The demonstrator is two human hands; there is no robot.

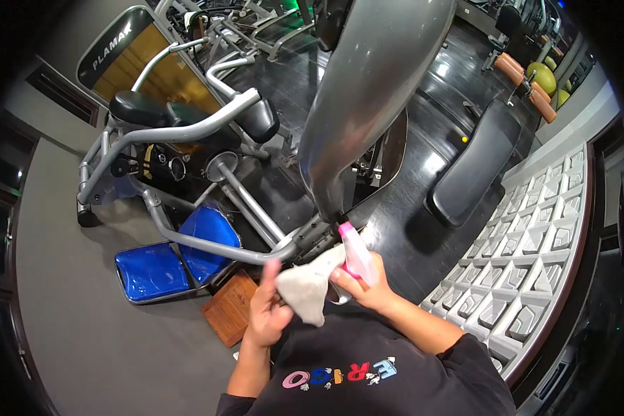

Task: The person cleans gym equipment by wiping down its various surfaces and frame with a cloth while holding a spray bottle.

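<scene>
My right hand [369, 286] is closed around a pink and whitish bottle [356, 253], which stands tilted with its pink top pointing up. An off-white cloth [305, 290] hangs between my hands, its right end against my right thumb. My left hand [265, 313] is beside the cloth's left edge, fingers stretched up and the thumb apart; the fingertips are slightly blurred. Just beyond the bottle is the lower end of a large grey machine housing [357, 104].
A grey-tubed exercise machine [180, 132] with black pads stands ahead left. Near it are a blue folding chair [152, 270] and a wooden board [230, 308]. To the right are a black bench [478, 166] and a white patterned wall panel [527, 277].
</scene>
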